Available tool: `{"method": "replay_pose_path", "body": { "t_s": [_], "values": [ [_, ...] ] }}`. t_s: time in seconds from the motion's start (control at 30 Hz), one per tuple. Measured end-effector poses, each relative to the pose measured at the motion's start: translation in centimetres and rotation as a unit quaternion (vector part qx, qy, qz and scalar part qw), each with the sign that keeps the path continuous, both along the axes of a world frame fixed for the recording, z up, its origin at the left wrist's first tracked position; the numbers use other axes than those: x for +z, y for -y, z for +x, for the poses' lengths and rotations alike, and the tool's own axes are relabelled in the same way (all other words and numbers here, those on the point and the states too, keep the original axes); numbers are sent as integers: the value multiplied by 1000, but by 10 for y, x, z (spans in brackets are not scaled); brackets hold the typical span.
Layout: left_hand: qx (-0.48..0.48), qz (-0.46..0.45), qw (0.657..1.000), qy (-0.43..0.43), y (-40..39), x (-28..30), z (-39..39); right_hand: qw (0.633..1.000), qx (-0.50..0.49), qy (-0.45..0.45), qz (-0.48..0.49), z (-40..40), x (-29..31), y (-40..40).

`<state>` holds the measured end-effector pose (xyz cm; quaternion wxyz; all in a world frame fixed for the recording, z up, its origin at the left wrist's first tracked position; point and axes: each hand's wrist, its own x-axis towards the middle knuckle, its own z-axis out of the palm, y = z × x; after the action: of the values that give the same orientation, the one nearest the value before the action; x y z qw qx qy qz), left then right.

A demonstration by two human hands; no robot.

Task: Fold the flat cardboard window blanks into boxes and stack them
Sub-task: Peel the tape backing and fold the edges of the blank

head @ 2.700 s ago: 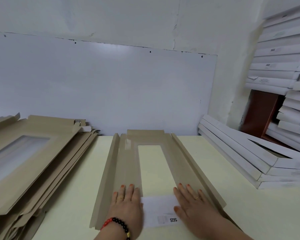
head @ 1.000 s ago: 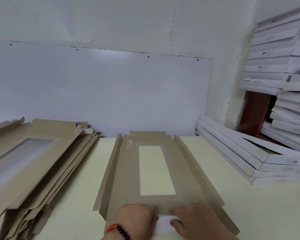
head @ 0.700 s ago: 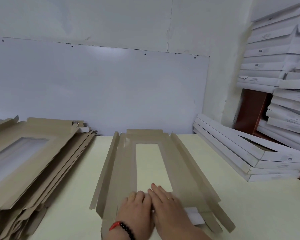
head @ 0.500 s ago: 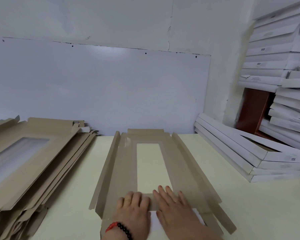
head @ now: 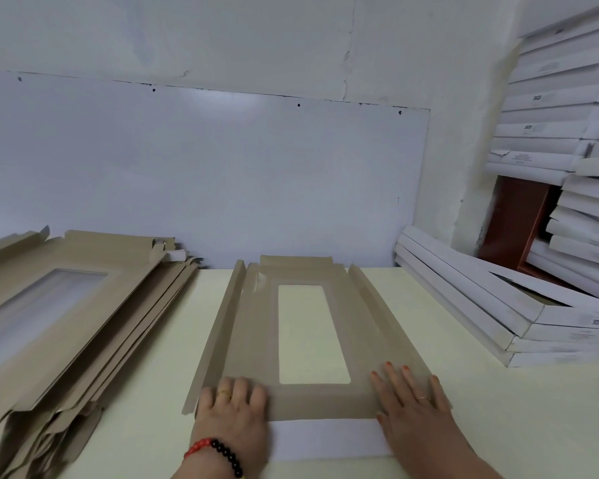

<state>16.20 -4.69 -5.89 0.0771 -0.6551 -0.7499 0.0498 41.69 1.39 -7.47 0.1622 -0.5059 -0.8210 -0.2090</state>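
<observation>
A pale tabletop [head: 464,426] meets a white wall [head: 222,167], with flat blanks [head: 66,323] heaped on the left and white folded boxes [head: 498,316] stacked on the right. Both hands reach forward, fingers straight: left hand [head: 234,414] and right hand [head: 412,406] press flat on the near corners of the centre window blank [head: 367,326].

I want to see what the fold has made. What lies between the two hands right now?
In the head view, the brown near edge of the blank and its white flap lie between the left hand and the right hand.
</observation>
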Motion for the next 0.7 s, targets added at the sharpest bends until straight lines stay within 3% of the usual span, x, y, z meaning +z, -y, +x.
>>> {"method": "replay_pose_path", "body": {
  "t_s": [0.07, 0.17, 0.27, 0.37, 0.53, 0.7],
  "values": [
    [-30, 56, 998, 13, 2, 3, 3, 999, 6, -29, 28, 7, 1, -3],
    [-136, 139, 978, 77, 6, 10, 5, 989, 130, -35, 58, 3, 6, -4],
    [-210, 107, 969, 71, 7, 11, 1, 967, 252, 26, 11, 4, 19, 1],
    [-258, 124, 949, 132, 15, 5, -8, 946, 315, 28, -65, 13, 22, 4],
    [-251, 68, 955, 144, 28, 4, -15, 954, 281, 57, -84, 10, 26, 12],
    [-257, 91, 954, 124, 24, 10, -2, 972, 211, 81, -65, 0, 22, 17]
  ]
}}
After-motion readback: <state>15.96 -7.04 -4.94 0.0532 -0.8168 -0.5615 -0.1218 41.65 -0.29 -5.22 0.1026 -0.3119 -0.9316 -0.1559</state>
